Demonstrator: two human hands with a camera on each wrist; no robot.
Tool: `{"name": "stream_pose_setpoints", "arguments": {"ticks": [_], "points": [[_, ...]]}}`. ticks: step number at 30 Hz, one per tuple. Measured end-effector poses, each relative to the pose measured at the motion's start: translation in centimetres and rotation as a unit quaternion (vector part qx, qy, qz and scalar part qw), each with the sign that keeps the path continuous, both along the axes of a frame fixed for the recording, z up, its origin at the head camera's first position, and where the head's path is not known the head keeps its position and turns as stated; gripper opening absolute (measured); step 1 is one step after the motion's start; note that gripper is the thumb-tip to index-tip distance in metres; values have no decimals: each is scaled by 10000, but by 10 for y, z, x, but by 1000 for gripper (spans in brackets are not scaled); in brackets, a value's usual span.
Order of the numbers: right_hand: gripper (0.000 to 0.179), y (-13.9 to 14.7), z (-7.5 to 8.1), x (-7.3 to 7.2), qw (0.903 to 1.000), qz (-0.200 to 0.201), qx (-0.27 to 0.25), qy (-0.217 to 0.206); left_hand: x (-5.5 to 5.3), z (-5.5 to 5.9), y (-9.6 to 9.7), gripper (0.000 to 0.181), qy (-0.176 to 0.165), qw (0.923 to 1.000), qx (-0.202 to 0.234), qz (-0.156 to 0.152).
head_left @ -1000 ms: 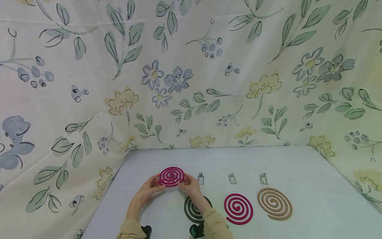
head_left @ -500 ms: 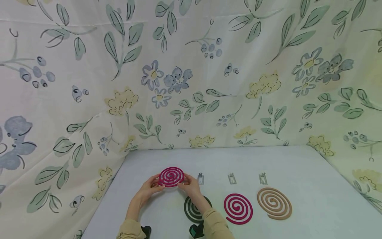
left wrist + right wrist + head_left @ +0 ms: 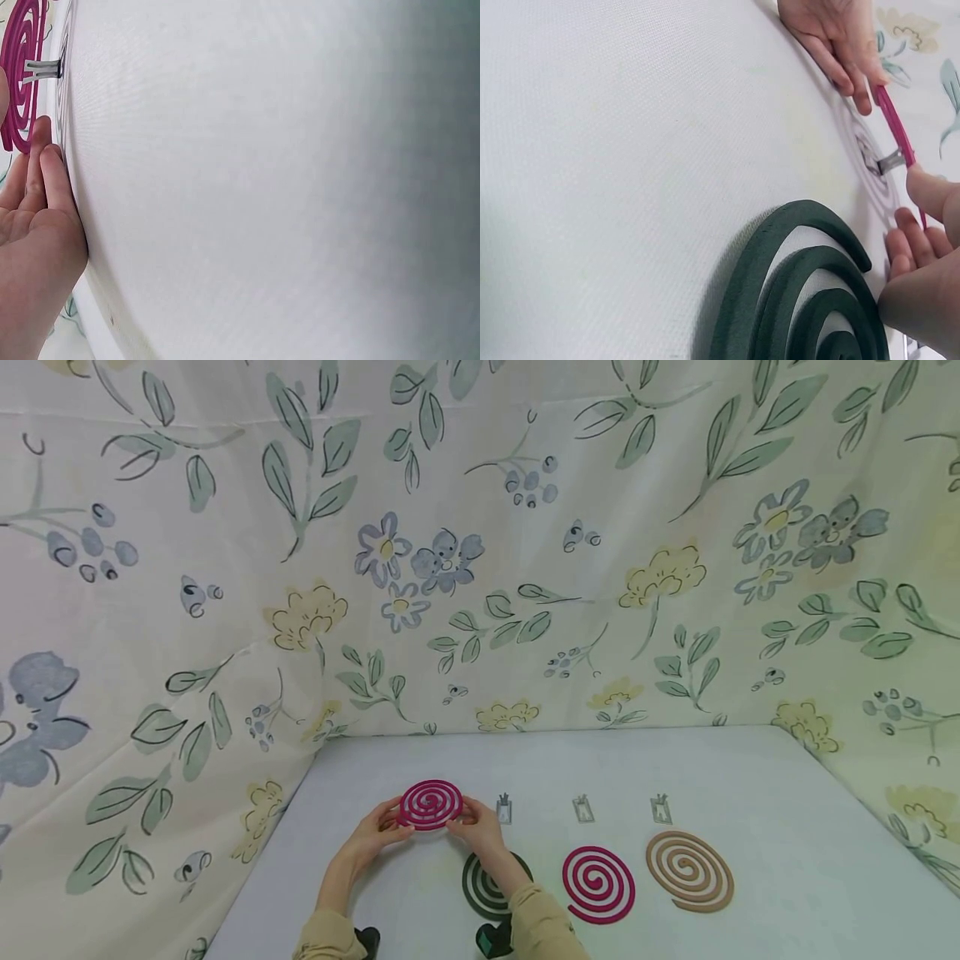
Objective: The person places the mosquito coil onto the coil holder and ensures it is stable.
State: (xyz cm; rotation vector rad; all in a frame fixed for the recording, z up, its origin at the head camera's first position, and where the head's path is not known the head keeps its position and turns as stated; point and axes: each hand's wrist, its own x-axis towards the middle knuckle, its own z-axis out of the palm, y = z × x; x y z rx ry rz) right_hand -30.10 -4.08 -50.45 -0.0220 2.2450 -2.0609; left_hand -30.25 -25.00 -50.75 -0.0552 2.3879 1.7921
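A magenta mosquito coil [image 3: 431, 805] is held level above the white table, at the left in the head view. My left hand [image 3: 375, 831] pinches its left edge, thumb above and fingers beneath. On the opposite edge, my right hand [image 3: 480, 828] grips it the same way. Under the coil's middle stands a small metal coil stand [image 3: 891, 160]; its upright prongs reach the coil's centre in both wrist views. Whether they pass into the coil is hard to tell. A dark green coil [image 3: 761, 281] lies flat beneath my right forearm, which hides part of it in the head view.
A second magenta coil [image 3: 598, 885] and a tan coil [image 3: 690, 872] lie flat to the right. Behind them, three metal stands [image 3: 505, 810] sit in a row on the white table [image 3: 787, 827]. Floral cloth [image 3: 525, 568] hangs behind and at both sides.
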Motion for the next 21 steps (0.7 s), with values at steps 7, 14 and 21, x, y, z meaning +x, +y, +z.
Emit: {"name": "stream_pose_setpoints", "arguments": {"ticks": [7, 14, 21], "points": [[55, 0, -2, -2, 9999, -32, 102, -119, 0, 0, -1, 76, -109, 9999, 6, 53], [55, 0, -2, -1, 9998, -53, 128, -130, -1, -4, -1, 76, -68, 9999, 64, 86], [55, 0, -1, -1, 9998, -64, 98, -169, -1, -2, -1, 75, -90, 9999, 72, 69]]}}
